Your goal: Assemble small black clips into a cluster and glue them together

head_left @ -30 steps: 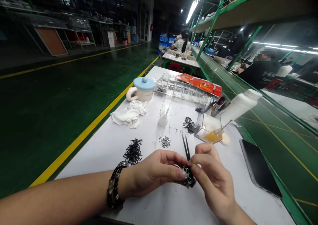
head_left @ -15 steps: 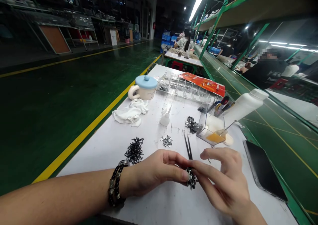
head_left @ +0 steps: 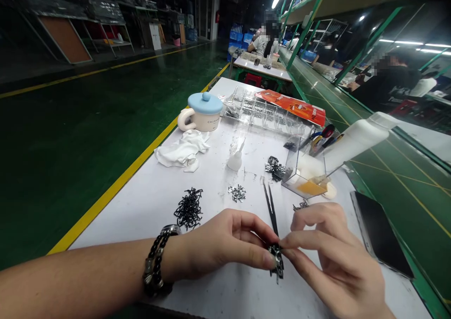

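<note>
Between the thumb and fingers of my left hand (head_left: 232,244) is a small black-and-silver metal part (head_left: 277,264), held above the white tabletop. My right hand (head_left: 331,253) is closed in a pinch, thumb and index fingertips meeting at the part's upper right edge. Whatever sits between those fingertips is too small to make out. Just beyond the hands lie black tweezers (head_left: 272,211), tips pointing away. A heap of black curved pieces (head_left: 189,208) is left of my left hand, and a small pile of silver pieces (head_left: 237,193) lies past it.
Dark metal parts (head_left: 275,168) lie beside a clear box (head_left: 303,182) with a yellow block. A small squeeze bottle (head_left: 235,157), white cloth (head_left: 183,151), lidded mug (head_left: 202,117) and compartment tray (head_left: 264,114) stand farther back. At right is a phone (head_left: 380,234); other people sit beyond.
My right thumb and index finger have closed into a pinch at the part's edge; before, the index finger was raised. The view has shifted slightly.
</note>
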Action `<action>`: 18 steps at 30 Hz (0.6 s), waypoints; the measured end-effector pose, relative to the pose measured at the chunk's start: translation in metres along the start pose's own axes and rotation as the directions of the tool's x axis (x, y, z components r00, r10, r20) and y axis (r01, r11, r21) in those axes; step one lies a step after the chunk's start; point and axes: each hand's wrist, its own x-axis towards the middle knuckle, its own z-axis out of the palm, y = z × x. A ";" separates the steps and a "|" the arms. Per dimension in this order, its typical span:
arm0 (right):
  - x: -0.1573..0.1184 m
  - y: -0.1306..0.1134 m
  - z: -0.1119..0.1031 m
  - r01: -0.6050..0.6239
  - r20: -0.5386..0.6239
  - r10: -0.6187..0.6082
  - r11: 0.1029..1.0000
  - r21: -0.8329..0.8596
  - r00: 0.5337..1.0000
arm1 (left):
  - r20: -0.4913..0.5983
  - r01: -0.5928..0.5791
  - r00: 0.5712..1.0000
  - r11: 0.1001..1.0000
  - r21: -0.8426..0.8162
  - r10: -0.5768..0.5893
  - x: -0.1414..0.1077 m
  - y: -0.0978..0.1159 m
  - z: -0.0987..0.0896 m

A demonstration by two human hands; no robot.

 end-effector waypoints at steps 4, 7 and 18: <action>0.000 -0.003 -0.001 0.030 -0.069 -0.037 0.996 -0.088 0.997 | 0.013 0.019 1.000 1.000 -0.010 -0.019 -0.001 0.000 0.000; -0.001 -0.004 0.002 0.042 -0.079 -0.049 0.996 -0.082 0.996 | 0.009 0.019 1.000 1.000 -0.020 -0.018 -0.001 -0.001 0.000; -0.001 -0.012 0.009 0.001 -0.201 0.003 1.000 0.021 0.980 | 0.102 0.013 0.995 0.999 -0.037 -0.009 -0.003 -0.003 0.000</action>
